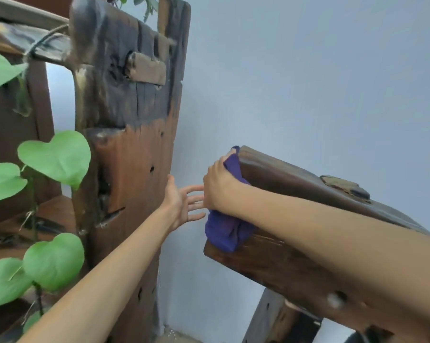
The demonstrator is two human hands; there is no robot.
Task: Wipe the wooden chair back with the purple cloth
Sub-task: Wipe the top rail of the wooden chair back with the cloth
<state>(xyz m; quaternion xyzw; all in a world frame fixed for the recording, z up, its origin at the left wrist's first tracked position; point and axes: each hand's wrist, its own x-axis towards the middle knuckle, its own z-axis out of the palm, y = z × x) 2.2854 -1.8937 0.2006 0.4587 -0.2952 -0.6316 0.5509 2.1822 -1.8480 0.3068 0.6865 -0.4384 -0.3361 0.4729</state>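
The wooden chair back (293, 263) is a thick dark brown slab that slants from centre to lower right. My right hand (218, 186) presses the purple cloth (227, 229) over its left end, with the cloth draped from the top edge down the front face. My left hand (181, 201) hovers just left of that end, palm up, fingers spread, holding nothing. My right forearm crosses over the slab and hides much of its top edge.
A tall weathered wooden post (132, 134) with holes and a wooden peg stands left of the hands. A vine with big green heart-shaped leaves (55, 157) hangs at the far left. A pale blue-grey wall (308, 82) lies behind.
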